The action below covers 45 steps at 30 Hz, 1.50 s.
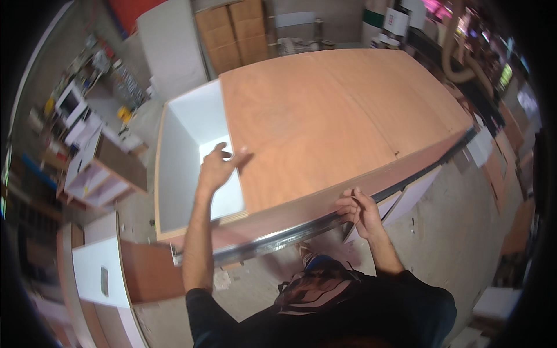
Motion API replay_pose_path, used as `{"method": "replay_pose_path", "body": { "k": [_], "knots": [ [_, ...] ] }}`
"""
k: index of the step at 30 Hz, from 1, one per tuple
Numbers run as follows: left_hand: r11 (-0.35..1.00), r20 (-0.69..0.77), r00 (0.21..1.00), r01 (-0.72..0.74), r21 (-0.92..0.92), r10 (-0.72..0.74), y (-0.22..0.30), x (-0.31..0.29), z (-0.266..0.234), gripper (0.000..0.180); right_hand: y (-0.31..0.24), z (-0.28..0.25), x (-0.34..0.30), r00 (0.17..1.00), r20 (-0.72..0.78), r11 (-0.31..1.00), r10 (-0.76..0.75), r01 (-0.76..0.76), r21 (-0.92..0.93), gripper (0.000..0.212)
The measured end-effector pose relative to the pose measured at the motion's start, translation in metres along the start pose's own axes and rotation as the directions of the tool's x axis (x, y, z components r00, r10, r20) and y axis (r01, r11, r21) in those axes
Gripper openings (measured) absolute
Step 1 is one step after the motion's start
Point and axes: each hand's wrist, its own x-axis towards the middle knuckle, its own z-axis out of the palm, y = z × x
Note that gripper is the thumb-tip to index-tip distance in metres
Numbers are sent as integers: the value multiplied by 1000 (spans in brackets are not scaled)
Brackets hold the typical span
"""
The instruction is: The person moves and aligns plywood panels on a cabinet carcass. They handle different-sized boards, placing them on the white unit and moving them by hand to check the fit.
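Note:
A large wooden cabinet carcass lies before me, its upper face mostly covered by a reddish-brown plywood panel (325, 116). At the left end an uncovered compartment (188, 151) shows white inner walls. My left hand (218, 169) is over that compartment beside the panel's left edge, thumb and fingers apart, with nothing in it. Whether its thumb touches the panel I cannot tell. My right hand (361, 214) hovers by the cabinet's near side, its fingers loosely bent and apart, and no object shows in it. Below that side runs a dark metal rail (272, 242).
A small open-fronted cabinet (104, 168) stands at the left. Nearer lies another cabinet piece with a white panel (100, 272). Cardboard boxes (233, 35) and a pale upright board (171, 49) are behind. Wood offcuts (499, 165) lie at the right.

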Motion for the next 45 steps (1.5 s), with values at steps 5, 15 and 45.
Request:
{"method": "replay_pose_path", "body": {
  "k": [5,15,45],
  "knots": [
    [753,350,922,348,-559,-166,-29,135,26,82,-4,-18,23,991,-9,991,-131,131,24,40],
    [-16,195,946,206,-979,258,-39,223,86,60,-68,-39,24,989,-117,964,-87,54,-259,48],
    [-124,-503,818,-489,-863,280,61,-97,-166,43,-17,3,29,938,79,913,-339,348,-213,63]
  ]
}}
